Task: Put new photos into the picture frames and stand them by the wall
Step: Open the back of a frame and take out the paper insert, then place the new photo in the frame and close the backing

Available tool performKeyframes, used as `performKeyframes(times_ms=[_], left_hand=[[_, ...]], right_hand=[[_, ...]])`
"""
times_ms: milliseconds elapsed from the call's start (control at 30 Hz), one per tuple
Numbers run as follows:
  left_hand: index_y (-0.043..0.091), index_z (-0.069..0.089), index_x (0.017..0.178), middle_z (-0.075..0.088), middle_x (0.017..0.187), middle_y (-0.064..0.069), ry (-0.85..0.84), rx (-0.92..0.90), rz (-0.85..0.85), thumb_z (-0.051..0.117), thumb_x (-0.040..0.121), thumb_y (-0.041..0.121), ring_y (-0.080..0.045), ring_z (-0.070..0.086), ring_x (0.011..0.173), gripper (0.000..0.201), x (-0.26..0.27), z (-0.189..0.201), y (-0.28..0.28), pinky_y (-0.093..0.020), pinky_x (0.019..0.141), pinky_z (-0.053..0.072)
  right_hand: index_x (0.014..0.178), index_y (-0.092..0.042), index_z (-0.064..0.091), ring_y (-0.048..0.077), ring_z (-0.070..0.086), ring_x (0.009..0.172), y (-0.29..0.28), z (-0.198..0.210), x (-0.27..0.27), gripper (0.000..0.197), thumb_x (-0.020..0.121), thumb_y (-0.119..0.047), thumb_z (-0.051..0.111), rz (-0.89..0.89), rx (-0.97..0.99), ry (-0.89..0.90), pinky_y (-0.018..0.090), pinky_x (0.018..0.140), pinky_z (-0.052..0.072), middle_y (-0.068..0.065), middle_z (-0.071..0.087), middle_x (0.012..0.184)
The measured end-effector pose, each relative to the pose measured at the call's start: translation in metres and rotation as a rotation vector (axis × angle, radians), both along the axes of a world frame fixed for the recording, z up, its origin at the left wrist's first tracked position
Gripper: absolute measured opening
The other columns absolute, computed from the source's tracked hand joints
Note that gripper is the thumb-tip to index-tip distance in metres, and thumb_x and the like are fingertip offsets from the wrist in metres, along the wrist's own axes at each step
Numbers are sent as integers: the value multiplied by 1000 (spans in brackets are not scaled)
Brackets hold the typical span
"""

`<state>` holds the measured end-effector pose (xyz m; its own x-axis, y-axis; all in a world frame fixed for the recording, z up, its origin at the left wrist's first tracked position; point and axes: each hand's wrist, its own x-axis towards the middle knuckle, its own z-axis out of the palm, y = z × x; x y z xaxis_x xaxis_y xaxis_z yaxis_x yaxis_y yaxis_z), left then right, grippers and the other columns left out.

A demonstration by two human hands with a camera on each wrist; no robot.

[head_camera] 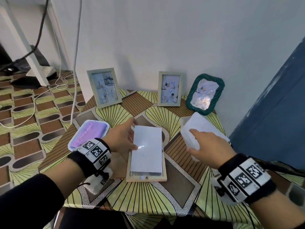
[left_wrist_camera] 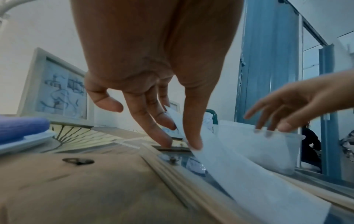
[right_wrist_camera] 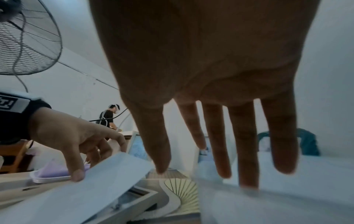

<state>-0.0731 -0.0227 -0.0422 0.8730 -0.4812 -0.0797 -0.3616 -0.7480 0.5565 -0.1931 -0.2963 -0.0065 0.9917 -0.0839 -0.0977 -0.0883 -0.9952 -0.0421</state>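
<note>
A light wooden frame lies face down in the middle of the table, its back open. On it rests a white photo sheet, raised along its left edge. My left hand holds that left edge, thumb on top and fingers behind it, as the left wrist view shows. The brown backing board lies under my left wrist. My right hand hovers with straight fingers at the rim of a translucent plastic box that holds white sheets. It holds nothing.
Three filled frames stand against the wall: a pale one at the left, a smaller pale one, and a green woven one. A white tray with a purple cloth sits at the table's left. A blue door bounds the right.
</note>
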Motion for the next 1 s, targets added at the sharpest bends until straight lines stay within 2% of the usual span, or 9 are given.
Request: performKeyframes(times_ms=[100, 233, 400, 467, 533, 633, 800, 900, 1000], left_hand=[[33, 42, 124, 63, 87, 9, -17, -87, -8, 82, 74, 9, -4, 62, 69, 68, 2, 10, -3, -25, 68, 55], [39, 48, 127, 62, 95, 5, -33, -235, -12, 77, 80, 5, -6, 68, 63, 65, -1, 33, -9, -26, 64, 57], [42, 56, 119, 71, 90, 4, 39, -436, 61, 82, 75, 7, -16, 72, 72, 61, 5, 60, -25, -27, 68, 57], [36, 59, 117, 73, 90, 0, 145, -463, 95, 83, 73, 3, -18, 73, 76, 60, 8, 58, -38, -33, 71, 58], [22, 59, 121, 72, 92, -12, 274, -484, 107, 80, 71, -6, -17, 73, 69, 61, 9, 50, -56, -31, 59, 58], [11, 55, 125, 73, 84, -14, 326, -404, 118, 79, 71, -9, -20, 73, 64, 62, 14, 34, -86, -29, 56, 58], [12, 51, 125, 73, 88, -10, 325, -191, 83, 85, 71, 4, -23, 74, 73, 64, 20, 15, -129, -45, 77, 61], [12, 50, 123, 71, 99, -13, 306, -118, 77, 88, 68, 8, -28, 73, 83, 66, 21, 9, -147, -45, 78, 61], [13, 49, 119, 70, 98, -12, 339, -46, 44, 87, 68, 6, -25, 74, 78, 65, 21, 5, -160, -39, 70, 62]], right_hand=[[139, -27, 34, 25, 60, 108, -8, -15, -12, 48, 96, -43, 47, -30, 69, 92, 44, 90, 52, 3, 64, 120], [140, -28, 34, 26, 65, 99, -13, -29, -19, 40, 100, -29, 38, -6, 134, -2, 44, 83, 54, 4, 69, 110], [140, -32, 42, 17, 64, 101, -28, -31, -21, 41, 100, -30, 45, -97, 471, -142, 40, 88, 53, 0, 69, 116], [139, -33, 45, 15, 63, 104, -36, -32, -22, 40, 99, -31, 47, -136, 598, -184, 36, 91, 52, -1, 68, 117], [138, -33, 46, 13, 63, 106, -43, -32, -22, 39, 100, -31, 48, -169, 710, -205, 35, 94, 51, -1, 67, 118], [138, -34, 47, 14, 63, 106, -49, -31, -23, 39, 99, -30, 49, -211, 788, -238, 39, 96, 51, 1, 67, 116], [139, -34, 46, 11, 63, 106, -52, -31, -28, 40, 100, -29, 49, -203, 819, -238, 39, 99, 49, -4, 69, 114], [141, -35, 44, 11, 63, 103, -50, -30, -29, 42, 100, -31, 46, -168, 736, -221, 40, 95, 49, -9, 70, 110], [142, -34, 41, 18, 62, 105, -45, -30, -28, 42, 100, -31, 44, -114, 622, -182, 40, 91, 50, -5, 69, 117]])
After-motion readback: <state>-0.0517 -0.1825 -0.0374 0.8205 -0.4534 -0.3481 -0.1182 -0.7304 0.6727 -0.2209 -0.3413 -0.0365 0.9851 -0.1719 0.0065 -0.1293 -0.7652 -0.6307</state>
